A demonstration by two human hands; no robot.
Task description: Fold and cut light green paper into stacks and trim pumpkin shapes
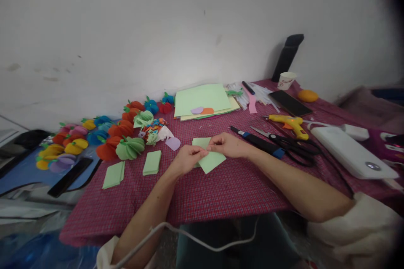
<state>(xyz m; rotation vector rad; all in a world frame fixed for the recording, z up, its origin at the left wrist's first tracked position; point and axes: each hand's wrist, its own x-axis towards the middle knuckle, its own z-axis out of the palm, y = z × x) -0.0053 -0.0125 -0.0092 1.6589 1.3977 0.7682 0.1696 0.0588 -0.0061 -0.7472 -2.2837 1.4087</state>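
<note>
Both my hands meet over a light green sheet of paper (211, 163) at the middle of the table. The fingers of my left hand (188, 158) pinch its upper left part. My right hand (229, 144) pinches the paper right beside the left fingertips. Beneath it, partly covered, lies another green paper (199, 141). To the left rest a small green paper stack (152, 162) and a wider green stack (113, 175). A rounded purple paper piece (173, 143) lies near my left hand.
Paper pumpkins (111, 147) in several colours crowd the left. Large green sheets (203, 101) lie at the back. On the right are a utility knife (261, 144), black-handled scissors (296, 151), a yellow glue gun (288, 124), a phone (289, 103) and a white power bank (350, 149). A white cable (208, 246) crosses in front.
</note>
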